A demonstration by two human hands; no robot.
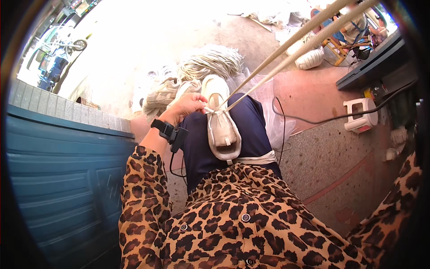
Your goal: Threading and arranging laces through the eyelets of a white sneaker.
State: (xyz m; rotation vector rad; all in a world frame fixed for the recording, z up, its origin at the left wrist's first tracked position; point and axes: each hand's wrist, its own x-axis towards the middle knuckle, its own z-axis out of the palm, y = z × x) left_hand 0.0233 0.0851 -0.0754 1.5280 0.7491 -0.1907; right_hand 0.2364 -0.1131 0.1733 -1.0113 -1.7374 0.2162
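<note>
A beige shoe (pixel 221 130) rests on my lap over dark blue trousers, heel toward me and toe pointing away. At its left side my left hand (pixel 189 105) is closed, pinching the lace close to the eyelets. From the shoe two long cream strands of shoelace (pixel 277 54) run taut up to the upper right, past the edge of the view. My right sleeve shows at the lower right; my right hand lies outside the picture. More shoelaces (pixel 257 159) lie across my lap at the waist.
Beyond my knees lie a bundle of pale laces (pixel 210 62) and several beige shoes (pixel 163 94). Clear plastic sheeting (pixel 264 96) spreads beside them. A white stool (pixel 360 114) and a black cable (pixel 313 121) are on the right. A blue door panel (pixel 58 175) stands left. Another person (pixel 356 27) sits far right.
</note>
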